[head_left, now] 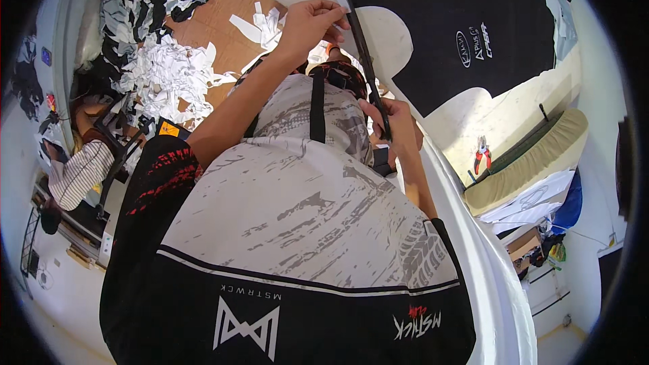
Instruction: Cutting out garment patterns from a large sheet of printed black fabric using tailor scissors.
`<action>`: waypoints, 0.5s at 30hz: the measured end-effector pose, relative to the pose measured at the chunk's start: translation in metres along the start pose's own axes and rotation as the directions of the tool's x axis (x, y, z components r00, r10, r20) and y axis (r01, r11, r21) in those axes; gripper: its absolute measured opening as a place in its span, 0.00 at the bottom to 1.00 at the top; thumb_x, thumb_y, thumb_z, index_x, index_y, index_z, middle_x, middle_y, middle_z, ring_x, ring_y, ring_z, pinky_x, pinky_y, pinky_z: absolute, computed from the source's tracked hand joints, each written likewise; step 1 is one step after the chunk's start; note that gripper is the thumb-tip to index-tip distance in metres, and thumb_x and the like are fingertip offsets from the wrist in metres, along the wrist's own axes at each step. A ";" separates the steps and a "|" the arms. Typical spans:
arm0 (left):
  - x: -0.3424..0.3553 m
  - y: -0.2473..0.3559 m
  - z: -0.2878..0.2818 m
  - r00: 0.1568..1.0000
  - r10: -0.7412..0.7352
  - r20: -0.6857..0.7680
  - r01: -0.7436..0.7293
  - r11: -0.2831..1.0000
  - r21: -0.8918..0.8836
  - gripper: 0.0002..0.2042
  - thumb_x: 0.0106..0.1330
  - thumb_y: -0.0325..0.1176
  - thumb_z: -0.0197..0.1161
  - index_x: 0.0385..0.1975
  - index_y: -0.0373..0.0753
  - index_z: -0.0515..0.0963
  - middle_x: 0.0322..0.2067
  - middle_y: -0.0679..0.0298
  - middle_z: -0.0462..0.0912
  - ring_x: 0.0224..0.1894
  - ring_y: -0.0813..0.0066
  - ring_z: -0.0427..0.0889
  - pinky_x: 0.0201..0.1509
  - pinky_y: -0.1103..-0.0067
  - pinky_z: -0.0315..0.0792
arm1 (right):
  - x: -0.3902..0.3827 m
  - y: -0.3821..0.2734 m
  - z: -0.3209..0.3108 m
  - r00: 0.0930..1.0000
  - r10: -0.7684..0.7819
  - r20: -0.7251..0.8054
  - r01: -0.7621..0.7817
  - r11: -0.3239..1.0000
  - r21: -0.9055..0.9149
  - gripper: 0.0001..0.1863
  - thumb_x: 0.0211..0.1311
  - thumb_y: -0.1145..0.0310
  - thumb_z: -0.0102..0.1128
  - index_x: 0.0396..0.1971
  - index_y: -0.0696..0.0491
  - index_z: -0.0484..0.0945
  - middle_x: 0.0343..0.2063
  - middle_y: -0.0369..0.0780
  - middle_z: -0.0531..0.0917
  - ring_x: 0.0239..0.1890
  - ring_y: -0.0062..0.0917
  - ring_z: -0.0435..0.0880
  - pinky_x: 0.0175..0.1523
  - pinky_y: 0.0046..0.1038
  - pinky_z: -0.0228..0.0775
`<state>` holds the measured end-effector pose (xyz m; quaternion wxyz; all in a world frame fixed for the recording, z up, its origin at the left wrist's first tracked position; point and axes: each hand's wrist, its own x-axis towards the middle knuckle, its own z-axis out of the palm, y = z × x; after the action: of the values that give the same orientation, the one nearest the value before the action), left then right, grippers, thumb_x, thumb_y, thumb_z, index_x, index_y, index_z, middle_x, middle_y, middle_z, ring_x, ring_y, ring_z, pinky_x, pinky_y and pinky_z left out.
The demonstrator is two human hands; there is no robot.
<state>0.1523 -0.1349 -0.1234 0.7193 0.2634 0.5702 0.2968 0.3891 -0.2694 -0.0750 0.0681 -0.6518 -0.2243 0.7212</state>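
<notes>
A long, narrow black strip (365, 54) runs down along the near edge of the white table. At its upper end, my left hand (312, 26) is closed, with thumb and fingertips pinching at the strip. My right hand (400, 125) curls round the lower end, fingers bent about it. Whether that dark lower end is only fabric or a tool's handle, I cannot make out. Right of the strip, a black fabric panel (466, 20) with white printing lies flat on the table. A rounded pale piece (385, 40) sits between strip and panel.
Red-handled cutters (481, 155) lie on the table (460, 125), beside a beige padded board (534, 162). White fabric scraps (169, 78) and black-and-white scraps (152, 0) heap on the brown floor (203, 17). Far left, a person in a striped shirt (82, 176) is near a dark frame (115, 155).
</notes>
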 end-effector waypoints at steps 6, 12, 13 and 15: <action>-0.003 0.003 0.002 0.999 -0.037 0.006 0.037 0.998 -0.050 0.12 0.75 0.36 0.67 0.44 0.32 0.82 0.32 0.61 0.87 0.24 0.79 0.84 0.26 0.81 0.78 | 0.010 -0.015 -0.003 0.991 -0.123 0.053 0.121 0.991 0.051 0.22 0.66 0.51 0.76 0.28 0.56 0.83 0.15 0.30 0.76 0.17 0.13 0.73 0.23 0.19 0.61; -0.003 0.002 0.002 0.998 -0.058 0.018 0.059 0.996 -0.067 0.11 0.75 0.35 0.68 0.45 0.32 0.83 0.32 0.61 0.88 0.25 0.79 0.84 0.28 0.82 0.77 | 0.027 -0.028 -0.001 0.981 -0.172 0.089 0.174 0.984 -0.019 0.22 0.73 0.49 0.68 0.29 0.55 0.81 0.17 0.31 0.77 0.19 0.14 0.74 0.27 0.21 0.61; -0.003 0.001 0.003 0.998 -0.065 0.019 0.067 0.995 -0.079 0.11 0.75 0.35 0.68 0.45 0.32 0.83 0.32 0.62 0.88 0.25 0.79 0.84 0.28 0.82 0.77 | 0.029 -0.029 -0.001 0.980 -0.180 0.086 0.182 0.983 -0.024 0.23 0.73 0.49 0.68 0.29 0.55 0.81 0.17 0.31 0.76 0.19 0.14 0.74 0.26 0.21 0.61; -0.003 0.003 0.003 0.997 -0.080 0.019 0.081 0.994 -0.073 0.12 0.74 0.35 0.68 0.46 0.31 0.82 0.32 0.61 0.88 0.25 0.78 0.85 0.29 0.82 0.78 | 0.031 -0.033 -0.001 0.982 -0.174 0.072 0.177 0.984 -0.026 0.23 0.72 0.49 0.69 0.27 0.54 0.81 0.16 0.31 0.76 0.18 0.14 0.74 0.26 0.21 0.61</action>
<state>0.1542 -0.1357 -0.1186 0.7445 0.2160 0.5632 0.2863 0.3793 -0.2278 -0.0902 0.1130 -0.6050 -0.2947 0.7310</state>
